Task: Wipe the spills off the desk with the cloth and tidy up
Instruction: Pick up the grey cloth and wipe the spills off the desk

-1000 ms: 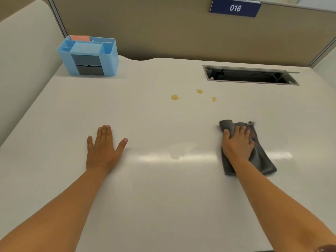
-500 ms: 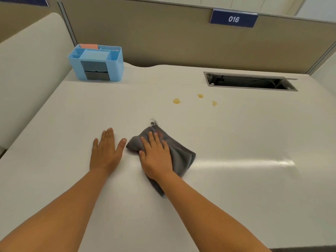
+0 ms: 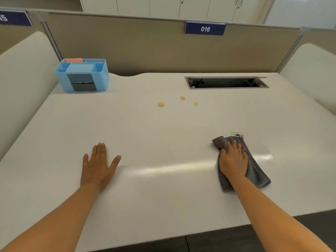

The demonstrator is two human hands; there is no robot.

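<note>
A grey cloth (image 3: 258, 171) lies crumpled on the white desk (image 3: 163, 135) at the right. My right hand (image 3: 233, 160) presses flat on top of it, fingers spread over the cloth. My left hand (image 3: 98, 165) rests palm down on the bare desk at the left, holding nothing. Three small yellow-brown spills sit farther back near the middle: the largest (image 3: 161, 104), one behind it (image 3: 182, 98) and one at the right (image 3: 195, 103). The cloth is well short of them.
A light blue desk organiser (image 3: 82, 77) stands at the back left corner. An open cable slot (image 3: 226, 82) is cut into the desk at the back right. Beige partition panels (image 3: 145, 48) close off the back; padded side panels stand left and right.
My right hand slid the cloth from the right to beside my left hand, then back to the right. My left hand stayed put. The spills look unchanged.
</note>
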